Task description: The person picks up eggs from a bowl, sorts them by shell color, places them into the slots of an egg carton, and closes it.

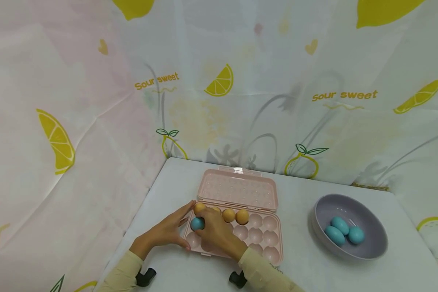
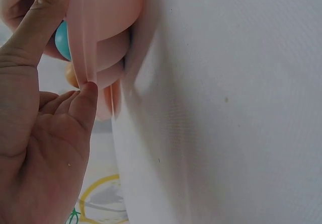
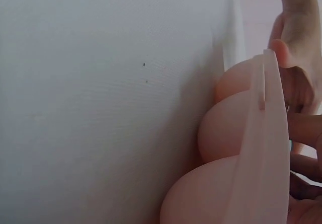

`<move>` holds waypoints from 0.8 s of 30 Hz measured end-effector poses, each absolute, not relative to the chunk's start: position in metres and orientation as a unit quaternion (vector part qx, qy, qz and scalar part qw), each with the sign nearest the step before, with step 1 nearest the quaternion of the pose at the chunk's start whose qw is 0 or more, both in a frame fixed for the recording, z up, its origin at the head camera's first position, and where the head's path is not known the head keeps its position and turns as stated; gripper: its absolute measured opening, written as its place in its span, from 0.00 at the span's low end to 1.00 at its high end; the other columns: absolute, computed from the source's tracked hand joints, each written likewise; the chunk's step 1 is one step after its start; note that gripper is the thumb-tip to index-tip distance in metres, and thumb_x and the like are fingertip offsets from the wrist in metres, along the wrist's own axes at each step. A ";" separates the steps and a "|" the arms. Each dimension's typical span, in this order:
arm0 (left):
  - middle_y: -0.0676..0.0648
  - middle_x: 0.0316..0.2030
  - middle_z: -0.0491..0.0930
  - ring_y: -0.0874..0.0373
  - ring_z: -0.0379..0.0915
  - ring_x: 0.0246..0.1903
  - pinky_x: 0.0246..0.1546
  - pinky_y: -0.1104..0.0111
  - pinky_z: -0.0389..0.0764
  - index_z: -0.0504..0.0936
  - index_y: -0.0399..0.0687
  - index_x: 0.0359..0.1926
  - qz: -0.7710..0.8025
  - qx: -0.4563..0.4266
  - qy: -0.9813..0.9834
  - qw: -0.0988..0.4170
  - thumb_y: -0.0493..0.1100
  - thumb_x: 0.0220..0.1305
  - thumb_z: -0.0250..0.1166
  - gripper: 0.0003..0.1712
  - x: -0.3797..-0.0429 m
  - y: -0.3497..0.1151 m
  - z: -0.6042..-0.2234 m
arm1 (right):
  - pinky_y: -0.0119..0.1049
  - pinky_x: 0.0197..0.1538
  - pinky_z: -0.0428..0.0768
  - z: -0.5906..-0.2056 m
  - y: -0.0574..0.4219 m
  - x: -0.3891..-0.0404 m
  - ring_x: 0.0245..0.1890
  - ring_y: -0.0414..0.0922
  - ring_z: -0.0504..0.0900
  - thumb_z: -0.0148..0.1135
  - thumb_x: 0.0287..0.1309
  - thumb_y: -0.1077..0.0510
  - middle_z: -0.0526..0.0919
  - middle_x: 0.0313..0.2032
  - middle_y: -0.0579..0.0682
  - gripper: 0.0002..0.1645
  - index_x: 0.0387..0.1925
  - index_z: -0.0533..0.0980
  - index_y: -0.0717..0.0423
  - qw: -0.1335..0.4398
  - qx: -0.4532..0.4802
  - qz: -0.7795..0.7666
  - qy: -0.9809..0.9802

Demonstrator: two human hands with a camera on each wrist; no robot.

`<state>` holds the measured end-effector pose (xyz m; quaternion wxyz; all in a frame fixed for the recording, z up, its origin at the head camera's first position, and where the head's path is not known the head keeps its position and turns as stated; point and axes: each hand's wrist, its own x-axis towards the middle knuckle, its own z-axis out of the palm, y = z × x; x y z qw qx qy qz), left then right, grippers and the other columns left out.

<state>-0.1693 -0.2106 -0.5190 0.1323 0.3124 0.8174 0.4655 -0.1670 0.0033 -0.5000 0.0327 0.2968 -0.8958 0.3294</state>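
Note:
A pink egg carton (image 1: 255, 235) lies with its lid (image 1: 237, 188) laid back. My left hand (image 1: 166, 229) holds its left end, thumb by the near corner and index finger by the far one; in the left wrist view, the little finger of the left hand (image 2: 55, 113) touches the rim. My right hand (image 1: 219, 232) reaches over the carton and pinches a blue egg (image 1: 197, 224) at the leftmost cup of the second row. Several yellow-orange eggs (image 1: 242, 216) sit along the back row, some partly covered by the right hand.
To the right stands a grey-purple bowl (image 1: 376, 243) with three blue eggs (image 1: 335, 235) inside. The white table (image 1: 295, 263) meets a lemon-print cloth (image 1: 241, 121) at the back and left. Black wrist mounts (image 1: 146, 277) hang below both wrists.

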 end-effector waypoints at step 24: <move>0.40 0.76 0.45 0.50 0.43 0.74 0.65 0.62 0.67 0.41 0.42 0.77 0.453 0.308 0.827 0.125 0.49 0.30 0.84 0.79 -0.169 -0.209 -0.517 | 0.35 0.42 0.86 -0.450 0.054 -0.179 0.41 0.55 0.84 0.74 0.47 0.66 0.83 0.42 0.60 0.21 0.45 0.80 0.68 0.034 0.287 0.430 -0.856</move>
